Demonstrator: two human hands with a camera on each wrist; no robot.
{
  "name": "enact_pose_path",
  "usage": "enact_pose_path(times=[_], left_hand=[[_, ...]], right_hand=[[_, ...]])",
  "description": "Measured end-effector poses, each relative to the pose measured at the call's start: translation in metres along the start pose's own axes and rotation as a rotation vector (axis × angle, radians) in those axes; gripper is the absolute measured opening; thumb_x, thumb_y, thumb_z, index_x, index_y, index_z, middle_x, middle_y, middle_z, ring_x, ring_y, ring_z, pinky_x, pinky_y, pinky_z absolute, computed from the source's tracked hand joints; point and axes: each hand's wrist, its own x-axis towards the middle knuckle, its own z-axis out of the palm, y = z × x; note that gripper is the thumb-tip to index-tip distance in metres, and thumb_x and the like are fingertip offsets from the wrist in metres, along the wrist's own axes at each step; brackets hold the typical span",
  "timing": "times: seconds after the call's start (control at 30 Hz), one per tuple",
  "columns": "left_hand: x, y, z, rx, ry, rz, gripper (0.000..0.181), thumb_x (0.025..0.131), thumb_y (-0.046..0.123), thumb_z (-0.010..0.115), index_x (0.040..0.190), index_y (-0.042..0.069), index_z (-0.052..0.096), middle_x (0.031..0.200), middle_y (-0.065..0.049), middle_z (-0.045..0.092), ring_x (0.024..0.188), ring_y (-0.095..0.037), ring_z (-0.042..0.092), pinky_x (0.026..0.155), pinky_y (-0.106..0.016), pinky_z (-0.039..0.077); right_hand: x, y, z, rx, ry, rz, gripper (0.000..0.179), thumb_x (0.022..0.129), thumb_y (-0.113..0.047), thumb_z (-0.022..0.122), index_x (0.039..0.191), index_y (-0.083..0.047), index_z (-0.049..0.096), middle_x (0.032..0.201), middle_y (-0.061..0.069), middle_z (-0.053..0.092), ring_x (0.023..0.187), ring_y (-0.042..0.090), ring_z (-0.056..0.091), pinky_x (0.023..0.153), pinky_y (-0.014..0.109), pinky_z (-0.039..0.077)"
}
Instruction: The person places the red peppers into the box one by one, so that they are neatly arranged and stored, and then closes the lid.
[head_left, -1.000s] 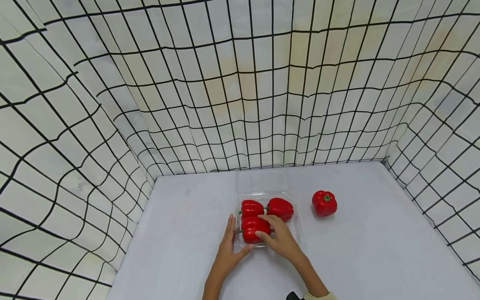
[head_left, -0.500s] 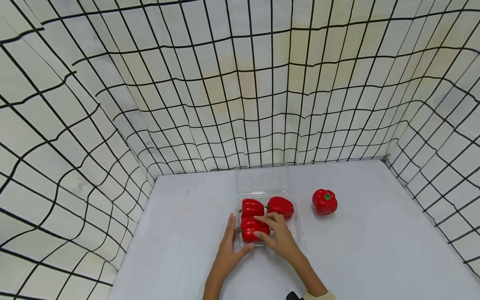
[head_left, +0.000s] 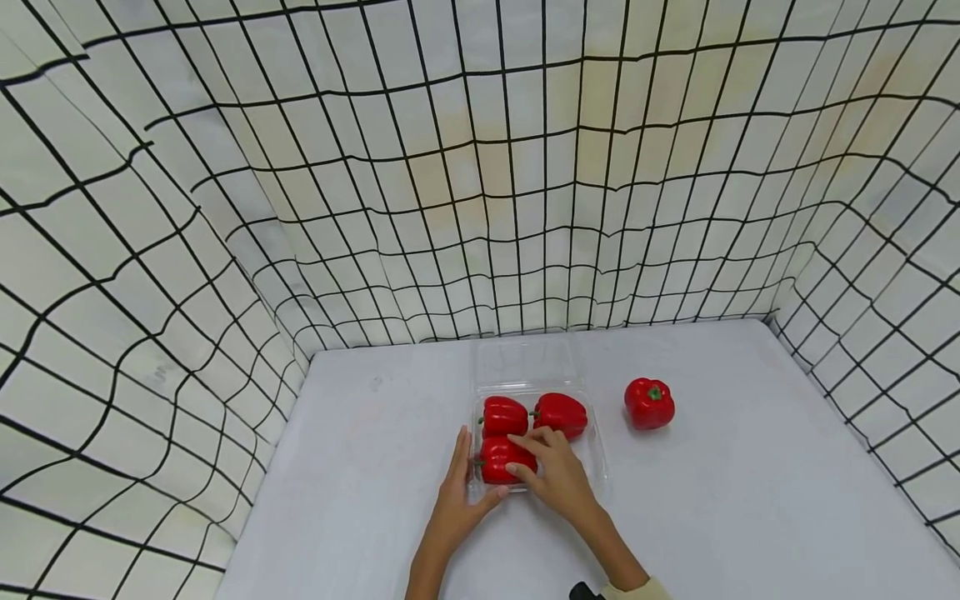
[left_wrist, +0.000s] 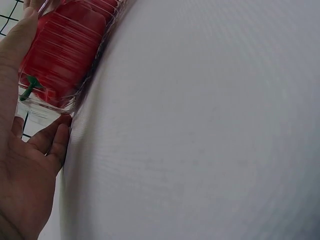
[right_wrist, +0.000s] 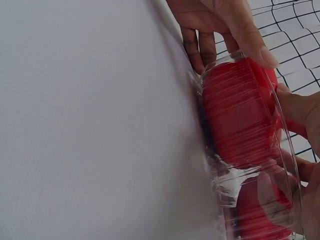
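Note:
A clear plastic clamshell box point(head_left: 597, 454) lies with its lid folded back on the white table. Inside, one red bell pepper point(head_left: 498, 463) fills the front-left space; two more, a back-left bell pepper point(head_left: 504, 414) and a back-right bell pepper point(head_left: 561, 416), sit behind it. My right hand point(head_left: 564, 482) grips the front-left pepper from its right, thumb in front and fingers over the top. Along the box's left wall, my left hand point(head_left: 454, 510) rests with straight fingers, its thumb at the front rim. The pepper's green stem point(left_wrist: 31, 88) points left, toward the left hand.
Another red bell pepper point(head_left: 649, 405) stands alone to the right of the box. The open lid point(head_left: 525, 364) reaches toward the table's back edge. Black netting point(head_left: 525, 200) over pale walls encloses the table point(head_left: 735, 467) at the back and sides.
The front-left pepper has shifted slightly left within the box, with my right hand moving along. My left hand, the box and the other peppers stay in place.

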Motion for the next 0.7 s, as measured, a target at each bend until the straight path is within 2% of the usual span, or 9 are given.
enact_pose_path(times=[0.13, 0.3, 0.43, 0.7], left_hand=[[0.0006, 0.0003, 0.0001, 0.002, 0.001, 0.0, 0.104, 0.079, 0.05, 0.075, 0.158, 0.023, 0.014, 0.165, -0.002, 0.017, 0.148, -0.032, 0.028, 0.108, -0.049, 0.04], [0.0007, 0.0006, 0.0003, 0.0, -0.003, -0.004, 0.104, 0.079, 0.051, 0.075, 0.158, 0.023, 0.014, 0.165, -0.002, 0.016, 0.148, -0.032, 0.027, 0.109, -0.048, 0.039], [0.0006, 0.0002, 0.0007, 0.007, -0.001, -0.006, 0.104, 0.079, 0.051, 0.075, 0.158, 0.024, 0.014, 0.165, -0.001, 0.016, 0.148, -0.031, 0.028, 0.109, -0.048, 0.04], [0.0006, -0.0001, 0.0011, -0.008, -0.004, -0.005, 0.104, 0.079, 0.051, 0.075, 0.158, 0.024, 0.015, 0.165, 0.0, 0.015, 0.148, -0.031, 0.028, 0.109, -0.048, 0.04]], right_hand=[[-0.0003, -0.0001, -0.0003, -0.003, 0.008, 0.002, 0.046, 0.081, -0.034, 0.078, 0.124, -0.02, 0.069, 0.11, 0.004, 0.062, 0.1, 0.017, 0.056, 0.081, 0.036, 0.06], [-0.0003, -0.0002, -0.0014, -0.015, 0.016, -0.009, 0.047, 0.08, -0.034, 0.079, 0.123, -0.02, 0.07, 0.103, 0.001, 0.063, 0.089, 0.01, 0.052, 0.072, 0.024, 0.056], [-0.0005, 0.0013, -0.001, -0.019, 0.037, -0.028, 0.047, 0.079, -0.033, 0.08, 0.122, -0.018, 0.07, 0.099, 0.0, 0.063, 0.082, 0.008, 0.049, 0.067, 0.02, 0.051], [-0.003, 0.0049, 0.0005, 0.019, 0.052, -0.021, 0.045, 0.079, -0.033, 0.081, 0.119, -0.016, 0.07, 0.096, 0.001, 0.065, 0.072, 0.013, 0.055, 0.061, 0.015, 0.05]])
